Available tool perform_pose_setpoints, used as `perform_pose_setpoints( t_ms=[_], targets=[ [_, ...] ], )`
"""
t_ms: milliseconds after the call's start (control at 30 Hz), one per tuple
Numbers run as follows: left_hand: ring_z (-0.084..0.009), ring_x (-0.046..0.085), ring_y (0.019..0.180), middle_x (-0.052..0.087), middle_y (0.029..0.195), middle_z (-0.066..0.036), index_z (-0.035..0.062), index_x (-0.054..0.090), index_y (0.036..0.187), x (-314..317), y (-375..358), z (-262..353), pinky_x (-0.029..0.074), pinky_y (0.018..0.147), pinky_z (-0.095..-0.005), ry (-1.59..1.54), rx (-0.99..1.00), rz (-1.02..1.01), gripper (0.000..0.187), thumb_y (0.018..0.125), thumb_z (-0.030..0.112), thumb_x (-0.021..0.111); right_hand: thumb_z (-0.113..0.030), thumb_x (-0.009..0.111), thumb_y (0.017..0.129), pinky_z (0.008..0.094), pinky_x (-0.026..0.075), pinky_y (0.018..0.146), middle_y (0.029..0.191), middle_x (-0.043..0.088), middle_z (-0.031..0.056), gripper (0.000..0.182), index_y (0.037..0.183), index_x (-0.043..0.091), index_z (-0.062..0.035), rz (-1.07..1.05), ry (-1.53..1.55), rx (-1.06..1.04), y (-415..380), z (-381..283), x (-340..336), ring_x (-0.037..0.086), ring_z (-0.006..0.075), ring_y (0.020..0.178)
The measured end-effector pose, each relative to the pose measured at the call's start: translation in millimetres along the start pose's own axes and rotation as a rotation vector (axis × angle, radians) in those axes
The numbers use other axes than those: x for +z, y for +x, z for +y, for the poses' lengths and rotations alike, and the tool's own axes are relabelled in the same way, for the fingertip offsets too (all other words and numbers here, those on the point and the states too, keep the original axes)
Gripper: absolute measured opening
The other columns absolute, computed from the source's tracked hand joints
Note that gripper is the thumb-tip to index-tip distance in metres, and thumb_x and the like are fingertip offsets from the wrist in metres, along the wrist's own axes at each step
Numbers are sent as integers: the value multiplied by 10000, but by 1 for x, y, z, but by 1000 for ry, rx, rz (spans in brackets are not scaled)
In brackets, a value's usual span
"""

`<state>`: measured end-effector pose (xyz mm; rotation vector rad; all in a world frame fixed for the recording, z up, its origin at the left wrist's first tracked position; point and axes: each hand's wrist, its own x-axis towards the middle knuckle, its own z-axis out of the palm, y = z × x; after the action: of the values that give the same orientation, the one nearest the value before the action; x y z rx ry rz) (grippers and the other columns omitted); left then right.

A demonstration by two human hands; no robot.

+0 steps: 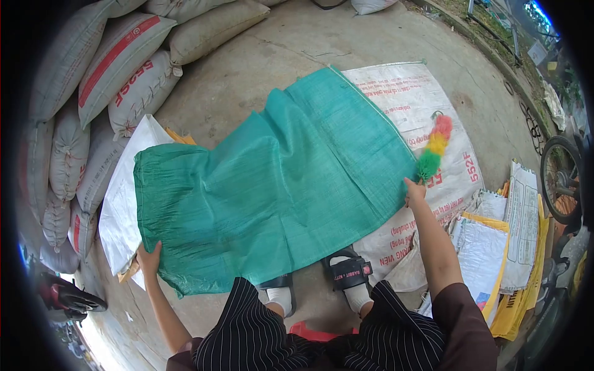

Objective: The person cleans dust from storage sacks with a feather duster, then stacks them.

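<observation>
A large green woven sack (278,173) lies spread out in front of my feet, its gathered end at the left. My left hand (148,256) is closed on the lower left edge of the green sack. At the right, my right hand (416,190) is closed round the lower end of a red, yellow and green duster (436,147), beside the sack's right edge. Under the green sack's right part lies a white sack with red print (461,154). Another white sack (117,204) shows behind the gathered end.
Filled sacks (117,68) are piled along the left. Folded white and yellow sacks (479,247) lie at the lower right. A bicycle wheel (560,179) stands at the right edge, and a motorbike (68,297) shows at the lower left. A red stool (315,334) is beneath me.
</observation>
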<state>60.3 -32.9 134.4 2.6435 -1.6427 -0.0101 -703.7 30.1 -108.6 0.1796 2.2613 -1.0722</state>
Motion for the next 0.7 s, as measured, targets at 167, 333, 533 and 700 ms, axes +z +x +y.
perform_pose_setpoints(
  t_ms=[167,333,533,700],
  targets=[
    [-258,530,1000,552,1110,-163,-50,510,1132,23,0,40,396,856,-332,-611,-4,-226,520,851,387,515,-231,736,663,323,353,383,678,491,75,427,915,484,3,27,1,-40,24,-12,-1,447,173,453],
    [-229,551,956,559,1092,-142,-57,457,1186,6,-1,74,423,826,-315,-740,-57,-445,577,863,419,490,-222,722,662,330,387,395,770,551,113,551,1080,479,41,106,-236,-389,53,14,-7,484,195,470],
    [-224,539,981,552,1094,-158,-55,449,1180,23,17,81,419,834,-328,-724,29,-320,516,851,334,531,-194,672,683,335,378,400,708,550,80,369,966,519,-14,-33,89,-62,34,-20,-9,476,170,455],
    [-217,559,927,573,1046,-142,-61,478,1130,-12,58,184,438,800,-328,-958,133,-357,458,861,307,527,-203,614,720,288,321,341,579,571,53,207,812,585,-20,88,225,-309,13,-145,-73,425,132,372]
  ],
)
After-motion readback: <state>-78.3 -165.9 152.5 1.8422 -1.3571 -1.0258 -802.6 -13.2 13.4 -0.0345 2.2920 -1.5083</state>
